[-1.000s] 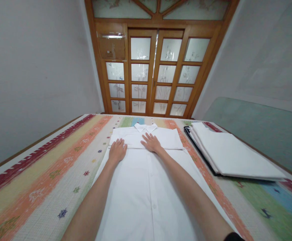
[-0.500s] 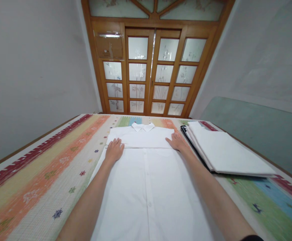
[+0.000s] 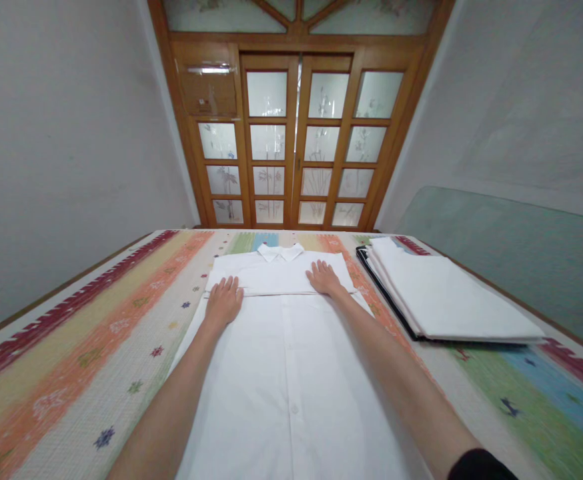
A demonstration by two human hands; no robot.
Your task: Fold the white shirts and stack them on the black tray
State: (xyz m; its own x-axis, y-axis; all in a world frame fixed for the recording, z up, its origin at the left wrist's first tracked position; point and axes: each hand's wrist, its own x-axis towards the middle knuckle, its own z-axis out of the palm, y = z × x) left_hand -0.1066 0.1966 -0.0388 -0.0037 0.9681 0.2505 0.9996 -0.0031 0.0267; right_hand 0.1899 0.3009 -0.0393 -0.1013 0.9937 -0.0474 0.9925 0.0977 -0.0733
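A white button-front shirt lies spread on the table, its collar at the far end. Across its upper part runs a straight horizontal edge, with a flat white layer above it. My left hand rests palm down at the left end of that edge, fingers stretched out. On the right, my right hand lies flat on the upper layer, fingers pointing away from me. Neither hand grips the cloth.
A striped, patterned cloth covers the table. To the right sits a stack of folded white garments with a black layer beneath. A pale green panel leans at the right wall. Wooden doors with glass panes stand beyond the table.
My right hand has moved inward from the shirt's right edge onto the upper layer. The left hand stays at about the same spot on the shirt. The view has shifted slightly.
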